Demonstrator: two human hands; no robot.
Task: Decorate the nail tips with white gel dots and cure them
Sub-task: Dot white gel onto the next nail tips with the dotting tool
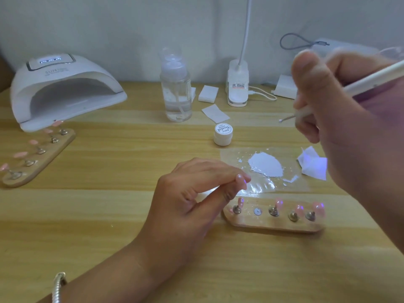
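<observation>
**Pen aimed left, one tip pinched by the stand**

My right hand (328, 106) is curled round the pen (371, 78), held high on the right. Its long axis runs from upper right to lower left, with the ball end pointing left above the jar (223, 134). My left hand (192, 193) pinches a pink nail tip (240, 180) just beside the left end of the near stand (262, 226). A plastic sheet (231, 154) smeared with white gel lies between the hands. The lamp (65, 88) and bottle (176, 90) sit well apart.
</observation>
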